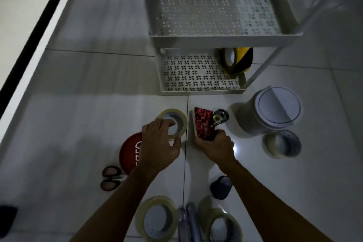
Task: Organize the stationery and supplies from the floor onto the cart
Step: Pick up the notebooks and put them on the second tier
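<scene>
The white cart (pixel 220 39) stands on the tiled floor (pixel 78 104), and everything else is placed from it. On its lower shelf, at the right end, a yellow-and-black tape roll (pixel 240 59) stands on edge, its hole facing left.

Just in front of the cart's lower shelf, the left hand (pixel 159 143) rests on a clear tape roll (pixel 174 124) that lies flat on the floor, its hole facing up; the fingers (pixel 157 125) curl over the roll's near rim and the thumb sits against its outer side. Beside that roll, to its right, the right hand (pixel 216 145) grips the near end of a red-and-black patterned notebook (pixel 203 124), fingers closed around it. The notebook's long axis runs from the hand toward the cart, and it is tilted up on one long edge. A small tape dispenser (pixel 220 117) is touching its right side.

To the right of the cart's front corner stands a white lidded container (pixel 273 110), and nearer the person than it, another tape roll (pixel 282 143) lies flat. Under the left wrist lies a red round lid (pixel 129 151), with scissors (pixel 111 178) just beyond it, farther from the cart. Farthest from the cart, two more tape rolls (pixel 157 218) lie flat at the bottom edge, with a dark small object (pixel 221 186) near the right forearm.
</scene>
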Motion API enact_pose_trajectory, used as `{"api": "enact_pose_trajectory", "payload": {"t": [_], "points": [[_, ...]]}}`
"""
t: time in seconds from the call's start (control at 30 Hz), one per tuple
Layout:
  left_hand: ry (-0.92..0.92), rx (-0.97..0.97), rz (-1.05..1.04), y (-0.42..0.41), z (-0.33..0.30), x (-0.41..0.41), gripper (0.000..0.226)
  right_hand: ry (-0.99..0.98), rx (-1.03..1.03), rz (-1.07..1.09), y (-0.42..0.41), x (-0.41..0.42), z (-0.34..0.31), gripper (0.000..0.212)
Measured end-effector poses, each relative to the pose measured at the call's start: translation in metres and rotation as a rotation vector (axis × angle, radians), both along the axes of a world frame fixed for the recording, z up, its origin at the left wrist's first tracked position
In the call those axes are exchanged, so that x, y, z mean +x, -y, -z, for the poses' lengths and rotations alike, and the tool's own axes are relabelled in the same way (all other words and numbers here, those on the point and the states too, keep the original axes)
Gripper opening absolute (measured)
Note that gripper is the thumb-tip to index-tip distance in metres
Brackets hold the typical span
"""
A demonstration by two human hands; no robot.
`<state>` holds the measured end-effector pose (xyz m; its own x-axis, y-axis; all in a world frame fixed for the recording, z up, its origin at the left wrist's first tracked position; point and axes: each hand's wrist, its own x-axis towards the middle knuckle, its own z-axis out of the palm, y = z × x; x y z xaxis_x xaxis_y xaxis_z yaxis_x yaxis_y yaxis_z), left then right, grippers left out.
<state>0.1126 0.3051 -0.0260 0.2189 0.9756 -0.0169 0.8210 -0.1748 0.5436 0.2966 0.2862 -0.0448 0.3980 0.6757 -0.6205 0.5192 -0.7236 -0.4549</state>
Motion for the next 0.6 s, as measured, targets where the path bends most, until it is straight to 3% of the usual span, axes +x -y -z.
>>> {"api": "enact_pose_trajectory", "payload": {"t": [0.07, 0.17, 0.2, 0.33, 0.43, 0.6], "points": [[0.011, -0.017, 0.017, 0.0, -0.003, 0.0, 0.043, -0.166, -0.023, 0.068, 0.007, 0.003, -0.01, 0.089], [0.051, -0.053, 0.068, 0.0, -0.015, -0.003, 0.045, -0.413, -0.098, 0.055, 0.018, 0.005, -0.042, 0.038], [0.053, -0.062, 0.084, 0.001, -0.023, -0.006, 0.046, -0.457, -0.134, 0.044, 0.022, 0.005, -0.055, 0.032], [0.034, -0.058, 0.109, 0.002, -0.07, -0.02, 0.047, -0.533, -0.169, 0.038, 0.034, 0.002, -0.111, 0.036], [0.019, -0.021, 0.119, -0.008, -0.111, -0.024, 0.043, -0.509, -0.069, 0.019, 0.032, -0.004, -0.158, 0.038], [0.002, 0.02, 0.139, -0.034, -0.17, -0.026, 0.057, -0.451, 0.06, -0.008, 0.012, -0.013, -0.233, 0.037]]}}
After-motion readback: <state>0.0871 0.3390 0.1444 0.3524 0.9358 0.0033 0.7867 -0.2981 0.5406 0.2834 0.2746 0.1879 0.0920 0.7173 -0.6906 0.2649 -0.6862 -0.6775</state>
